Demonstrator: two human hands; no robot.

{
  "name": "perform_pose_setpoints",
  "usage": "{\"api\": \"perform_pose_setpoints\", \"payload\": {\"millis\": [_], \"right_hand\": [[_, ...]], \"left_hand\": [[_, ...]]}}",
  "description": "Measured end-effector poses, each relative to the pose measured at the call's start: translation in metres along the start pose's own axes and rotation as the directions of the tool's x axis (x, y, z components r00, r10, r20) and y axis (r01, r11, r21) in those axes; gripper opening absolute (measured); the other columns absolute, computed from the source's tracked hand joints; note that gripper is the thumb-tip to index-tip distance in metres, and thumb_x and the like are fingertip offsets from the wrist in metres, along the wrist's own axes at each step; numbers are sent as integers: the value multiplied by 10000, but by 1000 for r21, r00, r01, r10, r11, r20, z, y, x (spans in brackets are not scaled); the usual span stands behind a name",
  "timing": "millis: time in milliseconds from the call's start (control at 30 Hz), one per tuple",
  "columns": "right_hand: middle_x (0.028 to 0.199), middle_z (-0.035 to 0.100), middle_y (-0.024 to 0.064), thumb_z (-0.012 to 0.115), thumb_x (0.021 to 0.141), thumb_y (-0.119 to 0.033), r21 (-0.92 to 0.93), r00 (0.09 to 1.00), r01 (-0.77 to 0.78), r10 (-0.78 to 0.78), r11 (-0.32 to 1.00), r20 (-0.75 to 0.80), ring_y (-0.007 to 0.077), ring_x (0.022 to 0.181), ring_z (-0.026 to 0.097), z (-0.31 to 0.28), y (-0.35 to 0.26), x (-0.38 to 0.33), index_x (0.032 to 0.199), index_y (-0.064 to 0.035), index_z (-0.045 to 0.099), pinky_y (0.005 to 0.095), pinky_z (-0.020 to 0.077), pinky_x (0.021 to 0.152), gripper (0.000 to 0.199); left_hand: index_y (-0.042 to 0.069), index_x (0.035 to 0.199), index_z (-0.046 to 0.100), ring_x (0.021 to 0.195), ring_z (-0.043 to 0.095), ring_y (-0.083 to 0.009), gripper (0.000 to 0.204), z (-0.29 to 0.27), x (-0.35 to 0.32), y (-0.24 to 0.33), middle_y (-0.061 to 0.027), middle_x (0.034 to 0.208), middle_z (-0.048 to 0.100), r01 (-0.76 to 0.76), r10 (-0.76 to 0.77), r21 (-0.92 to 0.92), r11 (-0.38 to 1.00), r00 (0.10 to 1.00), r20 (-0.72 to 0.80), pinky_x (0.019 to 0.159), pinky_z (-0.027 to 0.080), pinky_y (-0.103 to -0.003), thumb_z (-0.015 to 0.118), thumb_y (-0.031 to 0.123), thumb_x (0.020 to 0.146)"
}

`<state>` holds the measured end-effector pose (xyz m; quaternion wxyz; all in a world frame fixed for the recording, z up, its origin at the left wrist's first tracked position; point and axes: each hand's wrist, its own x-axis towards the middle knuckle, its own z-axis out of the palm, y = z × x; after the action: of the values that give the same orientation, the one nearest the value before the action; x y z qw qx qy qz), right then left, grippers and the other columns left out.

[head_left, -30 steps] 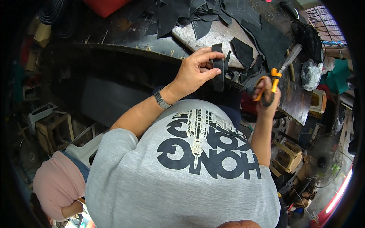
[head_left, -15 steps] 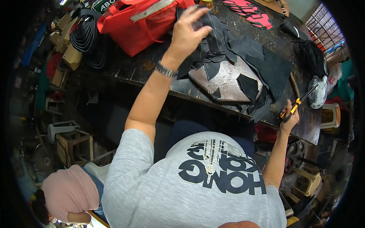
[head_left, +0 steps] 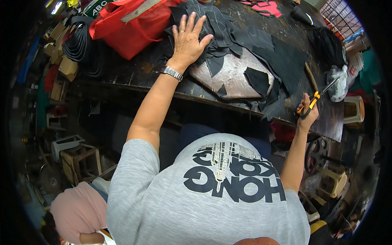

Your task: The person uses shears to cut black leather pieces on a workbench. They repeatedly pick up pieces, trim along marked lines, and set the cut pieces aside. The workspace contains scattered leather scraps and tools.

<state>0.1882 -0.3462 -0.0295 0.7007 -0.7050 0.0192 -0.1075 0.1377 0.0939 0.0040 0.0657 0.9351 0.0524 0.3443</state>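
- The left hand [head_left: 188,40] reaches far forward on a straight arm, a metal watch [head_left: 172,73] at the wrist, and lies palm down with fingers spread flat on a heap of black cut pieces [head_left: 212,28] at the far side of the dark workbench [head_left: 134,75].
- Left of that hand sits a red bag [head_left: 126,28] with a grey strap; a green-and-white sign [head_left: 94,8] shows at its far edge, and black coiled strips [head_left: 77,41] lie further left.
- Right of the heap a pale grey slab [head_left: 232,77] carries more black scraps.
- The right hand [head_left: 308,112] is raised at the bench's near edge, fingers closed through the orange handles of scissors [head_left: 320,94], blades pointing up and away.
- A clear plastic bag [head_left: 339,79] lies just beyond the blades.
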Motion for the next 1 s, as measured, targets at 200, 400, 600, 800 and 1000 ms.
{"api": "perform_pose_setpoints", "payload": {"millis": [200, 400, 600, 800, 1000], "right_hand": [[656, 570, -8, 792, 846, -270, -3, 1000, 19, -19, 1000, -6, 62, 530, 553, -1, 4, 0, 890, -36, 641, 195, 449, 482, 283], [654, 570, -17, 795, 844, -250, -15, 999, 34, -34, 999, -6, 50, 526, 555, 0, 2, -1, 884, -38, 652, 187, 457, 469, 259], [656, 567, -24, 803, 835, -250, 34, 999, 33, -33, 999, -13, 45, 520, 552, 2, 2, -3, 864, -37, 656, 182, 457, 463, 261], [644, 571, -15, 808, 829, -250, 25, 999, 40, -40, 999, -16, 51, 512, 555, 1, 3, -2, 859, -37, 652, 184, 459, 464, 266], [640, 575, -14, 803, 835, -244, 34, 999, 50, -49, 998, -14, 51, 504, 549, 3, 2, -4, 854, -39, 650, 182, 452, 465, 256]], "left_hand": [[166, 1299, 592, 1409, 319, -376, 509, -18, -40, 63, -151, 1473, 420, -177, 192, -241, 954, 981, 41, 1095, 217, -629, 723, 294, 824], [119, 1313, 574, 1365, 419, -313, 606, -16, -64, 128, -116, 1416, 506, -258, 440, -575, 776, 875, 202, 1130, 251, -580, 781, 309, 777], [86, 1093, 700, 1043, 601, -280, 364, -5, -55, 148, -82, 1045, 653, -221, 432, -651, 726, 883, 183, 971, 435, -405, 785, 217, 764], [-4, 1005, 710, 700, 594, -53, 183, 0, -59, 160, -17, 805, 701, 293, 87, -898, 329, 937, 338, 608, 472, -224, 717, 131, 882], [-23, 1049, 689, 661, 573, -43, 215, 6, -52, 147, -6, 852, 686, 551, -83, -834, 35, 833, 547, 585, 461, -194, 693, 143, 912]]}}
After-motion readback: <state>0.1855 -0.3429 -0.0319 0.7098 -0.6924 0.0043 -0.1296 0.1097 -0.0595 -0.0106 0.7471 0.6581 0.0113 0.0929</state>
